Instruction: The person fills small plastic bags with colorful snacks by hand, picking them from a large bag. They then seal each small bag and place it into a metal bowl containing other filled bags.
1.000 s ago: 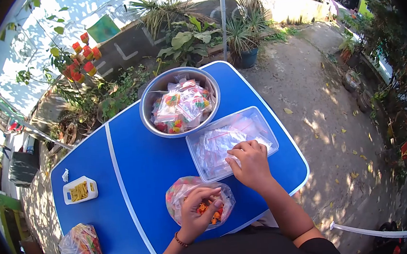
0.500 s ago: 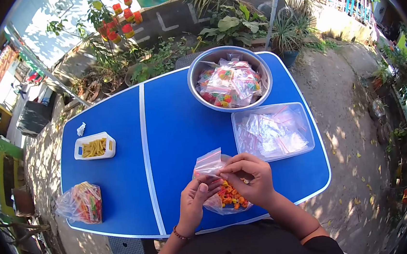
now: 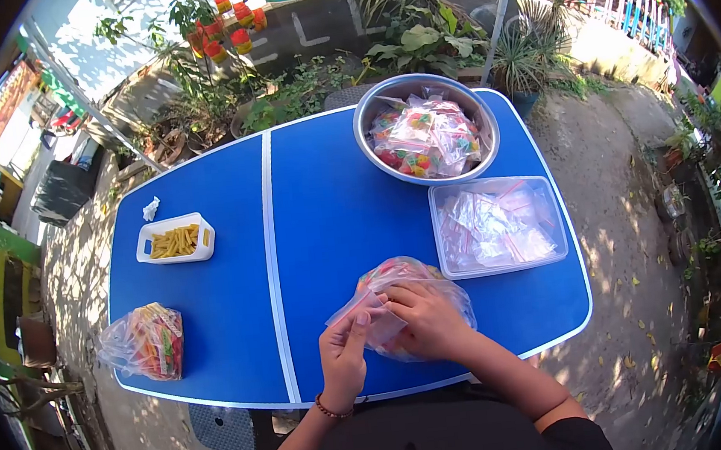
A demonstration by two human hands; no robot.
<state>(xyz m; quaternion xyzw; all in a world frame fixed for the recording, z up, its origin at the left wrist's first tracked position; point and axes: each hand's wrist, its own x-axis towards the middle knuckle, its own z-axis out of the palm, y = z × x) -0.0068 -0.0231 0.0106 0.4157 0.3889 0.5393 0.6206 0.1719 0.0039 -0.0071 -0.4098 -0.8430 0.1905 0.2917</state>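
Observation:
My left hand [image 3: 345,351] pinches a small clear zip bag [image 3: 369,319] with a pink strip between thumb and fingers. My right hand [image 3: 429,318] is closed, its fingertips curled at the edge of the same zip bag; part of the grip is hidden. Under both hands lies a larger clear plastic bag [image 3: 449,291] holding red, orange and yellow pieces, mostly covered by the right hand. Just beyond, to the right, a clear plastic container [image 3: 506,269] holds a heap of empty zip bags [image 3: 491,226].
A metal bowl [image 3: 368,143] full of filled packets [image 3: 425,133] stands at the far right of the blue table [image 3: 338,210]. On the left are a white basket [image 3: 179,257] of yellow sticks, a crumpled white scrap [image 3: 151,209] and a bag of colourful strips [image 3: 155,344].
My hands have lowered with the zip bag, the right one now covering more of the large bag, whose film lies further over its contents. The whole view has shifted slightly.

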